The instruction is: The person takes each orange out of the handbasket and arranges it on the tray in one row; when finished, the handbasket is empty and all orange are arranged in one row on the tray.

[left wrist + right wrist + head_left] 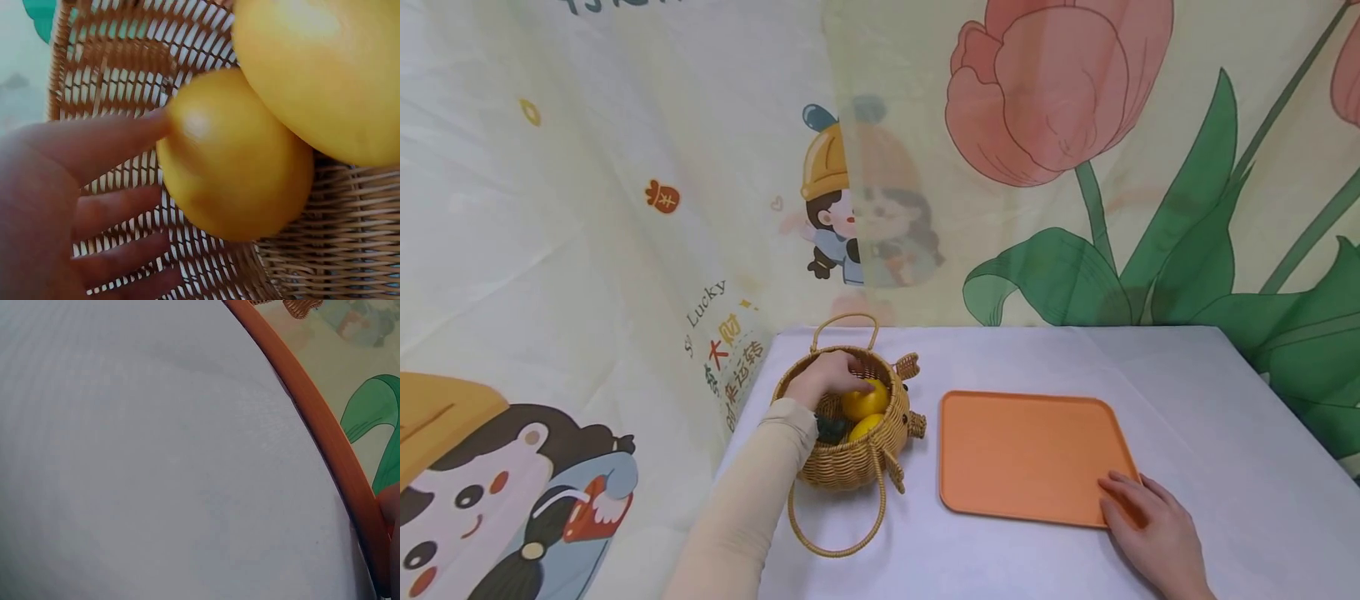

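My left hand (835,375) reaches down into a round wicker basket (838,471) with a pig's snout and ears. In the left wrist view, its thumb touches the side of a smooth yellow lemon (234,162), while the other fingers lie loosely beside it. A second lemon (867,427) sits against the first one. A dark green item (831,429) lies in the basket near my wrist, partly hidden by the sleeve. My right hand (1157,525) rests at the near right corner of an orange tray (1030,458), fingertips over its rim.
The basket's two looped handles stick out, one upright at the back and one lying toward me (838,552). A white cloth covers the table (1000,358). Printed curtains (887,167) hang along its back and left sides.
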Demonstrator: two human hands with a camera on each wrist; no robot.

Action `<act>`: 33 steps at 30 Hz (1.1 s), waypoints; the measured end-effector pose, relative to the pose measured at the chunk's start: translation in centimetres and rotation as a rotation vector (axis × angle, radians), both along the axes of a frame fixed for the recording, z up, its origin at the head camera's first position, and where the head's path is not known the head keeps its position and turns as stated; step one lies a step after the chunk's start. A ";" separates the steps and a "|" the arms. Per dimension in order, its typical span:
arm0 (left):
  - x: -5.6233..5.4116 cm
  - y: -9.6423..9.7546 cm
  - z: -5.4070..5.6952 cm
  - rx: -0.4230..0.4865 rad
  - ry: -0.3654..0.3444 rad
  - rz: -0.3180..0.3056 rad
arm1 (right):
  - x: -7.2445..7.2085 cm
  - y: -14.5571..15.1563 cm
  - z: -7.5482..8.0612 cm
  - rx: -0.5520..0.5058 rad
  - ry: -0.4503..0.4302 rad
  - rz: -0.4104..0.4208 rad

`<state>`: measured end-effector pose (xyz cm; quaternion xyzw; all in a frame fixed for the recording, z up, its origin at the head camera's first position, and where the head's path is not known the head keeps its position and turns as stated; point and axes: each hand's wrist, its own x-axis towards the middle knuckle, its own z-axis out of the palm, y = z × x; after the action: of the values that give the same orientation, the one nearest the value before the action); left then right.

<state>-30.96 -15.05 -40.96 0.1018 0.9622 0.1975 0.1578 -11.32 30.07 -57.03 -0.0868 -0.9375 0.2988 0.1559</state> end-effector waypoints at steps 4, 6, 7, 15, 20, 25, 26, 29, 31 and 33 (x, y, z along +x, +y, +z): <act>-0.1 -0.2 -0.3 -0.046 0.005 0.076 | 0.1 0.1 0.0 -0.003 -0.001 -0.003; -0.2 -0.3 -0.4 -0.066 0.005 0.094 | 0.0 0.0 0.0 -0.001 0.003 -0.003; -0.2 -0.3 -0.5 -0.074 0.004 0.097 | 0.0 0.0 0.0 0.001 0.004 -0.004; -0.3 -0.1 -1.0 -0.033 -0.037 0.139 | 0.1 -0.1 0.0 0.003 0.004 -0.004; -0.2 0.0 -1.6 0.053 -0.144 0.067 | 0.1 0.0 0.0 0.001 -0.004 -0.006; -0.2 0.5 -2.2 0.095 -0.208 0.021 | 0.2 0.1 0.1 0.001 -0.010 -0.008; -0.2 0.7 -2.4 0.098 -0.217 0.025 | 0.2 0.1 0.1 0.000 -0.010 -0.008; -0.1 1.1 -2.8 0.136 -0.253 0.057 | 0.2 0.0 0.1 -0.002 -0.001 -0.006; 0.0 1.2 -3.0 0.171 -0.279 0.088 | 0.2 0.0 0.0 -0.002 0.006 -0.003; 0.1 1.3 -3.1 0.202 -0.296 0.107 | 0.2 0.0 0.0 -0.001 0.011 -0.001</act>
<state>-30.87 -13.78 -44.04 0.0357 0.9076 0.3142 0.2760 -11.08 30.05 -56.99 -0.0856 -0.9365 0.2995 0.1612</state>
